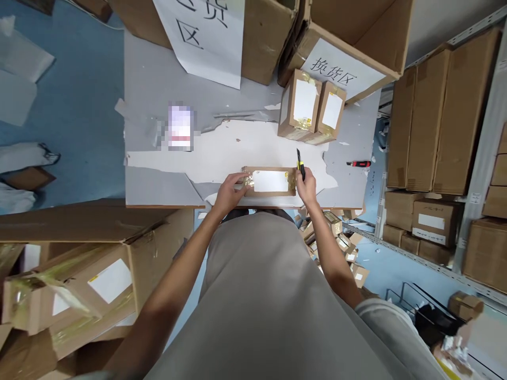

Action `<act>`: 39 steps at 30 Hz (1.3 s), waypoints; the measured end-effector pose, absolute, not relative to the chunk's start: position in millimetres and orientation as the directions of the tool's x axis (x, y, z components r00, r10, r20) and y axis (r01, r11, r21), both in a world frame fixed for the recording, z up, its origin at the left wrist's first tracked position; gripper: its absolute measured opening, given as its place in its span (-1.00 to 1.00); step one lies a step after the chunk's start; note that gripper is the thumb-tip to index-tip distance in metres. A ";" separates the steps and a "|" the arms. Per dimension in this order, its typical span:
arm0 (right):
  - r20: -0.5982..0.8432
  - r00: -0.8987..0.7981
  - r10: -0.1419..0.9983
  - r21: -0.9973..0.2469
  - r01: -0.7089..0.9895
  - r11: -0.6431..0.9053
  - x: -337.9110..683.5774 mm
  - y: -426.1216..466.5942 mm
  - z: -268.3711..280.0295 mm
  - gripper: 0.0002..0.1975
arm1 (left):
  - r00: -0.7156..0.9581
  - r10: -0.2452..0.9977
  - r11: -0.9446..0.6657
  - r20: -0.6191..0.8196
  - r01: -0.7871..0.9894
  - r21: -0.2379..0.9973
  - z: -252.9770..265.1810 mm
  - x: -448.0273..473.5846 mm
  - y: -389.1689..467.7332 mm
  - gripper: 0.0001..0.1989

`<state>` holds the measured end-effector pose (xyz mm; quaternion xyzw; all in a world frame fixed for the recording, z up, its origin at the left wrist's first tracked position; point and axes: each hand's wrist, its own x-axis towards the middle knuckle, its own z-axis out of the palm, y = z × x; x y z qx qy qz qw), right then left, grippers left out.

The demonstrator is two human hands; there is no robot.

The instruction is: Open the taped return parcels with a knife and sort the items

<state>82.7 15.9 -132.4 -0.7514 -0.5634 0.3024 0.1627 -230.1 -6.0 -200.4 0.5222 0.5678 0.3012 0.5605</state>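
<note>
Lying between hands [230, 192] [307, 188], seemingly touching: box [271, 181]

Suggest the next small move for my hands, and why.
I'd probably shift the left hand off the shiny tape on the left end of the labelled box, keeping the box steady from its side. Those fingers lie at the tape, and the right hand holds a yellow-and-black cutter, so clearing them seems safer before any cutting.
</note>
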 end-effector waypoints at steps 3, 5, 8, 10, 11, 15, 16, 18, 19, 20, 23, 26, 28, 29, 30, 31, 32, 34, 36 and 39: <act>-0.328 -0.101 0.939 -0.511 0.855 -0.087 58.4 22.2 -106.9 -0.50 | 0.188 0.933 0.257 -0.308 0.252 0.933 -204.6 -231.1 -3.6 -0.52; -0.397 -0.299 0.868 -0.477 0.875 0.084 38.7 23.8 -91.8 -0.46 | 0.206 0.933 0.243 -0.296 0.245 0.938 -207.5 -231.6 -2.2 -0.53; -0.525 -0.438 0.730 -0.357 0.892 0.278 12.1 26.8 -73.7 -0.45 | 0.226 0.935 0.222 -0.274 0.231 0.947 -211.6 -233.5 -1.8 -0.52; -0.624 -0.431 0.652 -0.246 0.900 0.359 -0.8 31.4 -64.4 -0.45 | 0.233 0.936 0.214 -0.265 0.224 0.951 -214.0 -234.5 -2.4 -0.52; -0.660 -0.416 0.625 -0.196 0.899 0.392 -5.7 34.4 -60.5 -0.45 | 0.235 0.936 0.210 -0.261 0.221 0.952 -215.0 -234.8 -2.8 -0.51; -0.728 -0.382 0.569 -0.065 0.865 0.497 -18.0 46.9 -49.9 -0.43 | 0.237 0.941 0.195 -0.243 0.209 0.958 -216.8 -234.4 -4.3 -0.51; -0.735 -0.379 0.562 -0.049 0.857 0.513 -19.6 49.4 -48.3 -0.43 | 0.237 0.942 0.192 -0.239 0.204 0.960 -216.8 -234.0 -4.4 -0.51; -0.745 -0.379 0.548 -0.037 0.844 0.534 -21.3 53.2 -45.9 -0.43 | 0.239 0.943 0.187 -0.232 0.194 0.963 -216.7 -233.0 -4.5 -0.51; -0.749 -0.382 0.541 -0.036 0.839 0.542 -21.6 54.7 -45.1 -0.43 | 0.239 0.944 0.185 -0.229 0.191 0.964 -216.7 -232.4 -4.5 -0.50; -0.752 -0.385 0.536 -0.035 0.835 0.550 -21.7 55.9 -44.3 -0.44 | 0.238 0.945 0.184 -0.226 0.187 0.965 -216.8 -231.6 -4.4 -0.49; -0.754 -0.394 0.525 -0.032 0.821 0.571 -21.3 59.2 -42.3 -0.46 | 0.222 0.952 0.171 -0.209 0.177 0.969 -217.6 -229.0 -3.8 -0.50; -0.753 -0.406 0.518 -0.027 0.806 0.592 -21.2 62.4 -40.7 -0.48 | 0.216 0.956 0.163 -0.200 0.177 0.971 -218.6 -226.8 -3.0 -0.50; -0.751 -0.412 0.516 -0.023 0.797 0.603 -21.4 64.6 -40.0 -0.48 | 0.217 0.953 0.172 -0.210 0.180 0.969 -219.0 -226.1 -2.7 -0.49; -0.752 -0.414 0.514 -0.022 0.794 0.607 -21.5 65.6 -39.8 -0.48 | 0.214 0.953 0.177 -0.214 0.180 0.968 -219.2 -226.0 -2.6 -0.50; -0.752 -0.416 0.511 -0.022 0.792 0.611 -21.6 66.7 -39.6 -0.48 | 0.211 0.953 0.182 -0.218 0.179 0.967 -219.5 -226.0 -2.7 -0.50; -0.753 -0.418 0.509 -0.023 0.789 0.614 -21.7 67.7 -39.5 -0.48 | 0.210 0.952 0.186 -0.221 0.177 0.967 -219.7 -226.1 -2.8 -0.50; -0.754 -0.420 0.505 -0.026 0.787 0.616 -21.7 68.8 -39.4 -0.48 | 0.210 0.952 0.189 -0.224 0.174 0.966 -219.9 -226.3 -3.0 -0.49; -0.754 -0.428 0.499 -0.033 0.783 0.621 -21.3 71.0 -39.4 -0.49 | 0.218 0.949 0.190 -0.226 0.173 0.966 -220.0 -226.7 -3.3 -0.48; -0.752 -0.435 0.496 -0.041 0.781 0.623 -20.4 73.3 -39.7 -0.50 | 0.218 0.949 0.189 -0.226 0.178 0.966 -219.7 -227.2 -3.2 -0.48; -0.751 -0.443 0.490 -0.058 0.783 0.620 -18.1 76.6 -40.2 -0.51 | 0.217 0.949 0.189 -0.228 0.188 0.964 -218.7 -227.7 -2.7 -0.48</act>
